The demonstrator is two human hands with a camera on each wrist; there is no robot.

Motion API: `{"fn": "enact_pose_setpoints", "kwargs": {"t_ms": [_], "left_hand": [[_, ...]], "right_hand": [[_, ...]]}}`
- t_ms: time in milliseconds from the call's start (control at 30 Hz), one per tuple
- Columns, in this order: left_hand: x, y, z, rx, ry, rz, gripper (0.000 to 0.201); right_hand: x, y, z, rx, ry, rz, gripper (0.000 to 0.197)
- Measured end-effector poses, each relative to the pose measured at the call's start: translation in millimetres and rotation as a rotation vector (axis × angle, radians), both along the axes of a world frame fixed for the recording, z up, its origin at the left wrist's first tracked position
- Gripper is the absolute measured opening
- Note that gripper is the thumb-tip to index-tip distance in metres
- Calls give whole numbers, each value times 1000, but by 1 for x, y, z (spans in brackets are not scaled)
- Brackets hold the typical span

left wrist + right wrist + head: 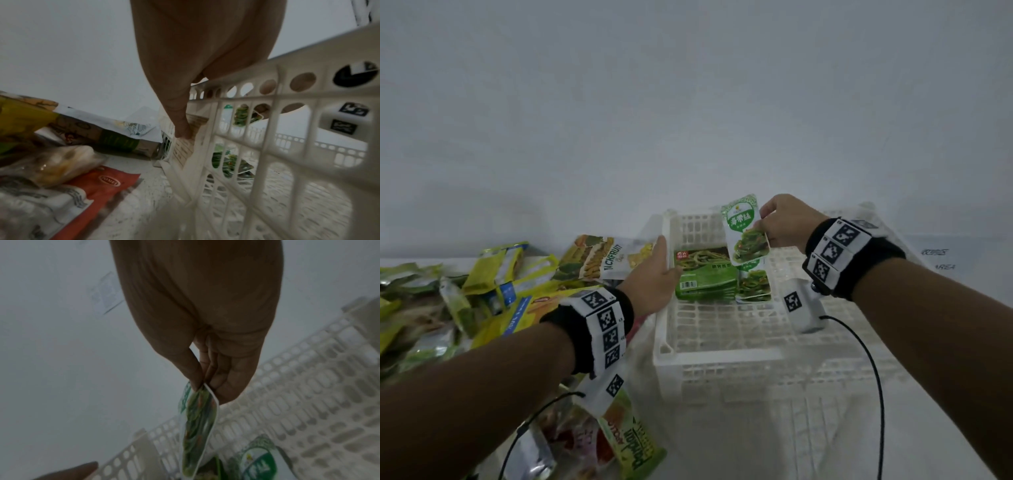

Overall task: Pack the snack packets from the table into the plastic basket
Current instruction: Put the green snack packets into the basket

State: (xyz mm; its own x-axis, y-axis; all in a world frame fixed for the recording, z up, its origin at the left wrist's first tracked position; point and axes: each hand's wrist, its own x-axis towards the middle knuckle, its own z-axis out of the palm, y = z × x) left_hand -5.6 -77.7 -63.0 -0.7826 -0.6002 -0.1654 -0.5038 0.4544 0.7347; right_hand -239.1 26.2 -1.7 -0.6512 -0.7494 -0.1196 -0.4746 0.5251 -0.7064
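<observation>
Above the basket (667,346), the right hand (786,224) pinched a green packet (745,229); the left hand (655,275), fingers straight, steadied the nine-o'clock wall. Lowering it flat beside the packed packets (705,279) would have suited.

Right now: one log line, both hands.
right hand: pinches green packet over basket | left hand: on basket's left wall, empty

I wear a black band (858,260) on each wrist. White squares with black marks go around them. A small white box (803,306) with a black wire (873,377) hangs below.

Pale grey wall (688,102) behind; a printed paper sheet (107,293) stuck on it.
</observation>
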Motion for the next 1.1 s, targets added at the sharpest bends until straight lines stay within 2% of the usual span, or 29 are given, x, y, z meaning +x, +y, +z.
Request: {"fn": "enact_pose_setpoints", "kwargs": {"t_ms": [33,100,367,433,500,533,567,600,633,667,733,767,833,967,1100], "left_hand": [[0,0,0,-7,-2,5,73],[-1,1,0,-24,-3,18,71],[-1,4,1,-10,13,31,72],[1,6,2,7,24,35,73],[2,7,3,14,24,38,73],[2,8,3,14,25,38,72],[2,8,3,9,26,36,72],[2,9,3,2,29,32,72],[1,8,2,-1,33,32,73],[1,8,1,0,37,34,73],[1,8,1,-3,46,36,72],[0,8,2,-8,49,37,72],[0,9,2,-17,48,36,72],[-1,4,-5,-10,44,77,73],[-3,4,-5,-38,31,67,72]], "right_hand": [[-5,-1,-7,65,22,14,5],[-14,0,-20,157,24,24,11],[-28,10,-50,260,-93,-15,14],[-27,11,-55,266,-111,-30,9],[-28,7,-63,224,-150,-68,24],[-26,5,-66,232,-135,-71,24],[-23,4,-66,240,-128,-109,16],[-19,3,-62,336,-75,-62,9],[-15,5,-65,438,96,58,17],[-14,6,-65,499,211,103,20],[-19,4,-68,442,88,37,11],[-24,5,-72,362,48,-3,17],[-29,4,-76,349,102,15,25],[-28,3,-69,388,74,8,26],[-22,4,-59,411,193,7,33]]}}
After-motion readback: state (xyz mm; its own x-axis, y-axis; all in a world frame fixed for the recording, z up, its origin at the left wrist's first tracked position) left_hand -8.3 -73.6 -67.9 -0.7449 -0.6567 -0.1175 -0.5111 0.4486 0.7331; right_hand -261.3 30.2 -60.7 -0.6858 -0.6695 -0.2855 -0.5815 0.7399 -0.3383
